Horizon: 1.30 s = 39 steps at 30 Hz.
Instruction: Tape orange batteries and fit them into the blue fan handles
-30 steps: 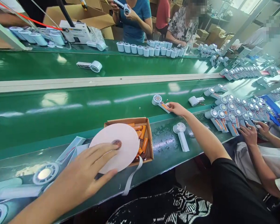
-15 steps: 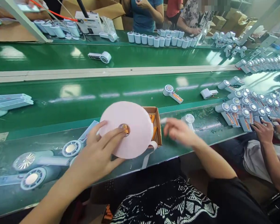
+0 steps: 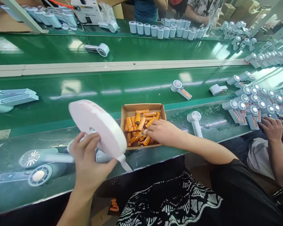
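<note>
My left hand (image 3: 88, 157) grips a large roll of white tape (image 3: 103, 125), tilted, fingers at its core and thumb by the rim. A loose tail of tape hangs from its lower edge. In front of me a cardboard box (image 3: 143, 106) holds several orange wrapped batteries (image 3: 141, 124) with thin wires. My right hand (image 3: 163, 131) reaches into the box, its fingers closed and touching the batteries. A small white piece, apparently tape, shows at the fingertips; whether they also grasp a battery is hidden.
Handheld fan bodies (image 3: 40, 175) lie at left, partly behind my left hand. Another fan (image 3: 195, 121) lies right of the box. Open fan housings (image 3: 181, 89) rest on the green conveyor (image 3: 96, 84). A co-worker's hands (image 3: 272, 127) are beside grouped fans at right.
The tape roll has moved left and tilted, uncovering the box of batteries. My right hand has moved from the box's right side down into it.
</note>
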Tool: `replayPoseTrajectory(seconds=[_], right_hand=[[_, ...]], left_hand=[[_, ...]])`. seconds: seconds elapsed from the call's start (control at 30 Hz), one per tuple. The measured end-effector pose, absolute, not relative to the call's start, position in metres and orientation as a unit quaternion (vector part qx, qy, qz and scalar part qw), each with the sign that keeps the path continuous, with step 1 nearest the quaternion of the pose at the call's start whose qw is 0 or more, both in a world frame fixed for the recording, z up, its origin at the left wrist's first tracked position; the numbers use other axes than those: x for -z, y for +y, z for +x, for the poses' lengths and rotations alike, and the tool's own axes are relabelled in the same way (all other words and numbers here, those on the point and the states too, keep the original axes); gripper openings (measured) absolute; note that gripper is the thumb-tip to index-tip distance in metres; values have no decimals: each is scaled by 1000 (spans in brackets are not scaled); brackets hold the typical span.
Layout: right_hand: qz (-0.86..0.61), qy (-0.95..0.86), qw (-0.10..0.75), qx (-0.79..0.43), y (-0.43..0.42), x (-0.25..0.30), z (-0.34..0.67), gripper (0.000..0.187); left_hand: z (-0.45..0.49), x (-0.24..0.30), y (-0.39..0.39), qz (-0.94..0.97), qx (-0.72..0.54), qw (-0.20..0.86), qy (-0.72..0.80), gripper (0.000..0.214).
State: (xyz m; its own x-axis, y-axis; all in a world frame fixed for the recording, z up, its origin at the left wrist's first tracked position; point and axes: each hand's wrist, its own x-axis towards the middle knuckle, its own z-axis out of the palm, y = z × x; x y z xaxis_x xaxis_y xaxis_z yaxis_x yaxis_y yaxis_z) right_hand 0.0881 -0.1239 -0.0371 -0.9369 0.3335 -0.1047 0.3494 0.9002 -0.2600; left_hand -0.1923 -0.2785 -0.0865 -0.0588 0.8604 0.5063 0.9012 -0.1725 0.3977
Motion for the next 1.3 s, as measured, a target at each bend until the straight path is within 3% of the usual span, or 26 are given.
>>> replayPoseTrajectory(seconds=[0.1, 0.17, 0.27, 0.4, 0.6, 0.73, 0.83, 1.07, 1.17, 1.3], right_hand=[[184, 960, 44, 206, -113, 37, 89, 13], [250, 905, -68, 337, -107, 37, 101, 21], [308, 717, -262, 567, -105, 33, 124, 48], [272, 560, -328, 711, -114, 27, 134, 55], [271, 593, -332, 682, -126, 12, 129, 45], [358, 731, -276, 511, -129, 2, 133, 25], [378, 800, -229, 406, -133, -3, 133, 22], [387, 793, -209, 421, -139, 0, 129, 13], [383, 694, -290, 537, -140, 12, 123, 15], [344, 455, -521, 634, -155, 45, 96, 41]], left_hand=[[-176, 78, -272, -706, 351, 85, -610, 65], [-174, 74, -270, -710, 338, 86, -611, 66], [-176, 72, -271, -717, 309, 73, -620, 75], [-174, 73, -267, -746, 289, 69, -595, 87], [-158, 65, -260, -770, 249, 99, -579, 84], [-153, 62, -260, -771, 232, 121, -581, 78], [-154, 65, -261, -775, 214, 142, -578, 75], [-151, 62, -261, -778, 208, 138, -577, 76], [-142, 60, -260, -769, 236, 123, -581, 71], [-120, 67, -257, -742, 258, 188, -589, 71]])
